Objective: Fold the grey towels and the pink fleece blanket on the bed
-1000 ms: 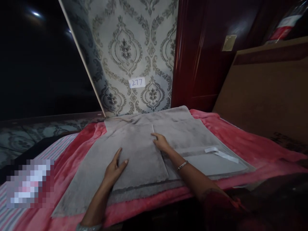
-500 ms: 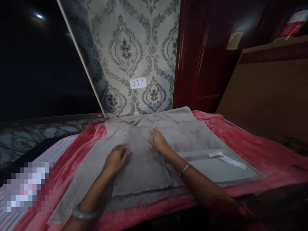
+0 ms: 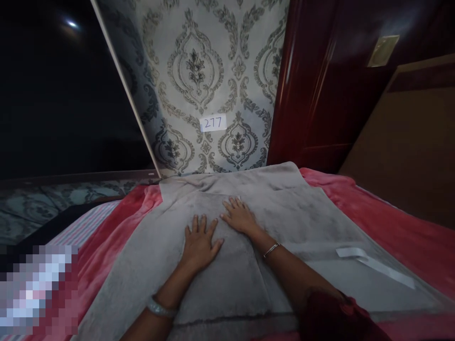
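Note:
A soft grey fabric (image 3: 131, 255) lies spread out, and a folded grey fabric piece (image 3: 227, 293) rests on its middle. My left hand (image 3: 199, 244) presses flat on the folded piece with the fingers spread. Close to its far right corner, my right hand (image 3: 240, 215) also lies flat, fingers apart. Neither hand grips anything. To the right, a white strip (image 3: 384, 272) lies on a pale, smooth sheet (image 3: 327, 279) over the grey fabric.
A red blanket (image 3: 387, 218) extends under the grey fabric on both sides. Behind stand a patterned wall (image 3: 231, 71) with a paper marked 277 (image 3: 213, 123), a dark screen (image 3: 64, 94) at left, a dark red wooden panel (image 3: 320, 85) and a cardboard box (image 3: 415, 137) at right.
My left hand has moved right and onto the folded piece, its fingers now spread flat. My right hand has flattened with fingers apart near the same corner. The view has shifted slightly.

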{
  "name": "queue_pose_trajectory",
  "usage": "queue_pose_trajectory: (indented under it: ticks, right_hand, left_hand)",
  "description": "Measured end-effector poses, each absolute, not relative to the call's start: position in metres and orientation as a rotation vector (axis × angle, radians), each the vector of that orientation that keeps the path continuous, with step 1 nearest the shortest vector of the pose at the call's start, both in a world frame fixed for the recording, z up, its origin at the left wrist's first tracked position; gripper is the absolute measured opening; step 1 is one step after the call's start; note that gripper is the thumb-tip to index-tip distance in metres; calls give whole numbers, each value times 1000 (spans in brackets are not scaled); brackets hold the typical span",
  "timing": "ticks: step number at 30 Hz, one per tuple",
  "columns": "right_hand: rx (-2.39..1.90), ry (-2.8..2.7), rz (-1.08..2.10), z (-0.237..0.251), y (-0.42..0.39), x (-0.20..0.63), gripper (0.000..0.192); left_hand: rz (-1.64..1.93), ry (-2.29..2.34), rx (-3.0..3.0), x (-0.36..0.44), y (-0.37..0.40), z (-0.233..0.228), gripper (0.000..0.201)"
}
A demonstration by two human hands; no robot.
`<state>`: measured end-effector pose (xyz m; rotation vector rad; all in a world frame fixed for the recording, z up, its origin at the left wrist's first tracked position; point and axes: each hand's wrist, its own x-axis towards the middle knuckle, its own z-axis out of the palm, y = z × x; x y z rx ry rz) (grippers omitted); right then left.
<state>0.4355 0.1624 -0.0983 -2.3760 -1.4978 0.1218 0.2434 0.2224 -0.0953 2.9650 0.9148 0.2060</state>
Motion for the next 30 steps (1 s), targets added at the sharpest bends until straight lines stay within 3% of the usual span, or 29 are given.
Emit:
queue_pose_trajectory:
  ticks: [8, 12, 16, 24, 30]
  right_hand:
    - [-2382, -1523, 28, -85, 181, 433, 65]
    - [-2364, -1507, 65, -96, 183, 435, 64]
    - [-2349, -1511, 61, -98, 182, 437, 60]
    - [-2333, -1428, 111, -96, 190, 446, 56]
    - [-2291, -1418, 88, -89, 189, 448, 58]
  left_hand:
    - [156, 933, 2912, 242, 221, -91, 68]
    - [60, 921, 2868, 254, 234, -65, 57]
    - [204, 841, 2960, 291, 262, -42, 51]
    - [220, 948, 2928, 330, 306, -85, 58]
    - [114, 946, 2986, 330, 311, -81, 67]
